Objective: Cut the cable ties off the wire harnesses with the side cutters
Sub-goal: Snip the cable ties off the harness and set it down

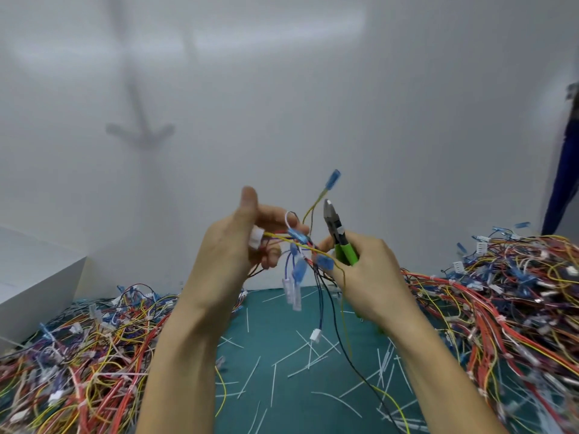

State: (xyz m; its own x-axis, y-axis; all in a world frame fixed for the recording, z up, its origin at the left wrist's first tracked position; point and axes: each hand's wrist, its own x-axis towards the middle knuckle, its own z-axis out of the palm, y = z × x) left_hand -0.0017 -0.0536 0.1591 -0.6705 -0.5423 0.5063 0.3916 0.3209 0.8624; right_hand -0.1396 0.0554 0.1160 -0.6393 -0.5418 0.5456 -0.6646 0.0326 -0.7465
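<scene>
My left hand (228,249) holds a wire harness (297,255) in the air above the green mat, fingers curled round its yellow, red and blue wires near a white connector. A white cable tie loop (289,218) sticks up from the bundle by my fingertips. Blue terminals hang from the harness and one yellow wire points upward. My right hand (366,270) grips the green-handled side cutters (340,238), jaws pointing up just to the right of the harness, and its fingertips also touch the wires.
A pile of loose harnesses (78,364) covers the left of the green mat (282,402). A larger pile (507,296) lies at the right. Several cut white tie pieces (300,352) litter the mat's middle. A white box (34,280) stands at far left; a white wall rises behind.
</scene>
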